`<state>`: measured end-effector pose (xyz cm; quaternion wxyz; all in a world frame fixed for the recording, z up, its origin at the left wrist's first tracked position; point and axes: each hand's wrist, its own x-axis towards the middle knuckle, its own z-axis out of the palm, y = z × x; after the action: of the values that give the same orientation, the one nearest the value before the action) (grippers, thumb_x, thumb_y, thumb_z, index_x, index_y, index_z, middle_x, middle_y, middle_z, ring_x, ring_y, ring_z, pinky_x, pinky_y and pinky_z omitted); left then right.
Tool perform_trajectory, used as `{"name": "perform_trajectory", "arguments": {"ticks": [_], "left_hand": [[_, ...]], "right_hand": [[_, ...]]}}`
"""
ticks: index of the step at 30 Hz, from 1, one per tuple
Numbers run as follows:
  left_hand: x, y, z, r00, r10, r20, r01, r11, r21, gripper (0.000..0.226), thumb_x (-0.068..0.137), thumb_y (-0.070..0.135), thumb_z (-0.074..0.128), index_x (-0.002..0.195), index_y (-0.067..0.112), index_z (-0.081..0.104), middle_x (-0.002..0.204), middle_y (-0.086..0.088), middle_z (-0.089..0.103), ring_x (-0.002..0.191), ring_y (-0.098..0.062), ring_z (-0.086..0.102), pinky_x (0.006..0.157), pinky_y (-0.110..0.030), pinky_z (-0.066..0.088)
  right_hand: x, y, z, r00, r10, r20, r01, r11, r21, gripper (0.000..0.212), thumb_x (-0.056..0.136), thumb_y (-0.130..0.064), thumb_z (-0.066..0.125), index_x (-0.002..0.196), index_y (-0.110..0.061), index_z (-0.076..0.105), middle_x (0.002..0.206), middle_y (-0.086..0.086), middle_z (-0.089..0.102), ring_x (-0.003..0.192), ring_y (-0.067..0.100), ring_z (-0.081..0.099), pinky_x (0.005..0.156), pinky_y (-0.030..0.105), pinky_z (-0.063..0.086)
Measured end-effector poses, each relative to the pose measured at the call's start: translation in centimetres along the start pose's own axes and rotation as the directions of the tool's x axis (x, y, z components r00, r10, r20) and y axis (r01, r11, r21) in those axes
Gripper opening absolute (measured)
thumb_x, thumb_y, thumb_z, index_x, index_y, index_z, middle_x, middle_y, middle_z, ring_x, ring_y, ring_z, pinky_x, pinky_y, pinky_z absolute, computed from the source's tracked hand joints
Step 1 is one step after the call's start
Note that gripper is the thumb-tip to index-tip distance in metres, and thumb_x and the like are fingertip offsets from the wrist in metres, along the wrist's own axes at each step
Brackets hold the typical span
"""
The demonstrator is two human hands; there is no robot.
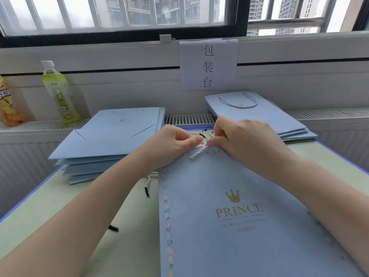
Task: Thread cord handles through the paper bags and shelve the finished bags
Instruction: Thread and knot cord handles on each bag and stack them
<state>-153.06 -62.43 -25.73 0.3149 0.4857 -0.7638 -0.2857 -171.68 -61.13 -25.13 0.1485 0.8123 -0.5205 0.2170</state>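
Pale blue paper: the paper bag (239, 206) being worked on lies flat on the desk (50, 206), filling the view from the centre down to 5 o'clock, its gold crown and "PRINCE" print facing up and its open top edge pointing toward 12 o'clock.
Cord: a white-and-blue twisted cord (199, 150) lies at the bag's top edge, just above the centre of the view; a black-tipped end shows between the two hands.
Handling, bag: judged light and fairly stiff, but easy to crease or tear near the punched holes; best steadied by flat pressure close to the top edge.
Handling, cord: judged soft, limp and a little slippery; best held right behind the hard black tip so it can be steered into a hole.
Left hand: the left hand (171, 142) comes in from 7 o'clock, forearm stretched across the desk, wrist over the bag's top left corner, fingers curled with thumb and forefinger pinching the cord.
Right hand: the right hand (241, 136) comes in from 4 o'clock, forearm lying over the bag, fingers curled tightly down, pinching the cord at the top edge.
Spare cords: more black-tipped cord ends (147, 188) lie on the desk at 8 o'clock, partly under the left forearm.
Unthreaded stack: a pile of blue bags (111, 140) with no handles sits at 10 o'clock.
Finished stack: a pile with a cord handle (259, 116) sits at 1 o'clock.
Bottles: a green drink bottle (60, 92) and an orange one (8, 102) stand at 10 o'clock, by the window ledge.
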Motion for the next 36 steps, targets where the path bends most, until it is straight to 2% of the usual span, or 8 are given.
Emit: {"name": "perform_trajectory", "arguments": {"ticks": [8, 15, 20, 26, 28, 30, 33, 36], "left_hand": [[-0.3, 0.1, -0.1, 0.929, 0.173, -0.326, 0.022, 0.856, 0.516, 0.052, 0.096, 0.040, 0.046, 0.055, 0.013, 0.031, 0.051, 0.000, 0.033, 0.057, -0.022, 0.035, 0.052, -0.031, 0.024], [-0.5, 0.5, -0.2, 0.936, 0.057, -0.348, 0.180, 0.771, 0.610, 0.048, 0.099, 0.040, 0.037, 0.058, 0.015, 0.030, 0.063, -0.003, 0.037, 0.068, -0.029, 0.040, 0.059, -0.032, 0.026], [-0.6, 0.8, -0.9, 0.921, -0.065, -0.384, 0.325, 0.673, 0.665, 0.043, 0.100, 0.037, 0.035, 0.063, 0.014, 0.031, 0.068, -0.003, 0.037, 0.076, -0.030, 0.043, 0.066, -0.031, 0.032], [-0.6, 0.6, -1.3, 0.904, -0.054, -0.425, 0.376, 0.574, 0.727, 0.036, 0.101, 0.038, 0.033, 0.079, 0.014, 0.047, 0.075, -0.003, 0.047, 0.078, -0.028, 0.045, 0.071, -0.031, 0.031], [-0.4, 0.7, -0.9, 0.928, 0.028, -0.373, 0.205, 0.796, 0.569, 0.043, 0.098, 0.050, 0.034, 0.087, 0.015, 0.057, 0.083, 0.000, 0.060, 0.081, -0.024, 0.053, 0.071, -0.031, 0.036], [-0.4, 1.7, -0.3, 0.969, 0.114, -0.218, -0.081, 0.984, 0.156, 0.048, 0.088, 0.057, 0.039, 0.094, 0.016, 0.064, 0.089, 0.005, 0.067, 0.084, -0.014, 0.060, 0.075, -0.029, 0.044], [-0.6, 2.2, 1.0, 0.972, 0.227, -0.059, -0.234, 0.958, -0.167, 0.028, 0.088, 0.037, 0.051, 0.099, 0.014, 0.063, 0.084, 0.002, 0.069, 0.082, -0.011, 0.066, 0.081, -0.023, 0.050], [-0.5, 1.8, 1.4, 0.958, 0.224, -0.177, -0.254, 0.952, -0.172, 0.015, 0.096, 0.013, 0.051, 0.086, 0.014, 0.062, 0.050, 0.007, 0.052, 0.047, -0.011, 0.051, 0.053, -0.023, 0.047]], "right_hand": [[0.1, 1.2, 0.2, 0.993, -0.104, 0.063, 0.093, 0.982, 0.167, 0.022, 0.092, -0.042, 0.052, 0.097, -0.022, 0.060, 0.093, -0.009, 0.061, 0.083, 0.015, 0.051, 0.068, 0.031, 0.040], [0.2, 1.6, 1.2, 0.943, -0.077, -0.323, 0.082, 0.997, 0.001, 0.017, 0.093, -0.024, 0.047, 0.080, -0.014, 0.051, 0.070, -0.002, 0.057, 0.065, 0.026, 0.051, 0.060, 0.030, 0.032], [0.4, 1.1, 1.3, 0.949, 0.121, -0.292, -0.058, 0.975, 0.213, 0.011, 0.097, -0.023, 0.050, 0.091, -0.014, 0.055, 0.070, -0.007, 0.056, 0.063, 0.025, 0.046, 0.059, 0.032, 0.032], [1.0, 1.1, -0.6, 0.933, 0.351, -0.078, -0.097, 0.454, 0.886, 0.018, 0.096, -0.006, 0.049, 0.085, -0.017, 0.058, 0.067, -0.002, 0.057, 0.056, 0.006, 0.052, 0.050, 0.020, 0.045], [0.8, 0.4, -0.6, 0.962, 0.273, -0.006, -0.104, 0.387, 0.916, 0.018, 0.095, -0.004, 0.050, 0.088, -0.017, 0.061, 0.071, -0.003, 0.062, 0.059, 0.007, 0.053, 0.051, 0.019, 0.045], [0.5, -0.2, -0.5, 0.984, 0.176, 0.027, -0.091, 0.367, 0.926, 0.019, 0.094, -0.003, 0.051, 0.089, -0.017, 0.063, 0.074, -0.003, 0.065, 0.062, 0.008, 0.054, 0.053, 0.018, 0.045], [0.3, -1.0, -0.4, 0.997, 0.076, 0.014, -0.043, 0.395, 0.918, 0.021, 0.093, 0.000, 0.052, 0.088, -0.018, 0.063, 0.078, -0.003, 0.066, 0.064, 0.007, 0.056, 0.057, 0.018, 0.046], [0.5, -0.5, -0.1, 0.993, 0.097, -0.070, 0.007, 0.532, 0.847, 0.020, 0.092, -0.002, 0.054, 0.088, -0.019, 0.062, 0.075, -0.005, 0.066, 0.065, 0.014, 0.058, 0.063, 0.023, 0.049]]}}
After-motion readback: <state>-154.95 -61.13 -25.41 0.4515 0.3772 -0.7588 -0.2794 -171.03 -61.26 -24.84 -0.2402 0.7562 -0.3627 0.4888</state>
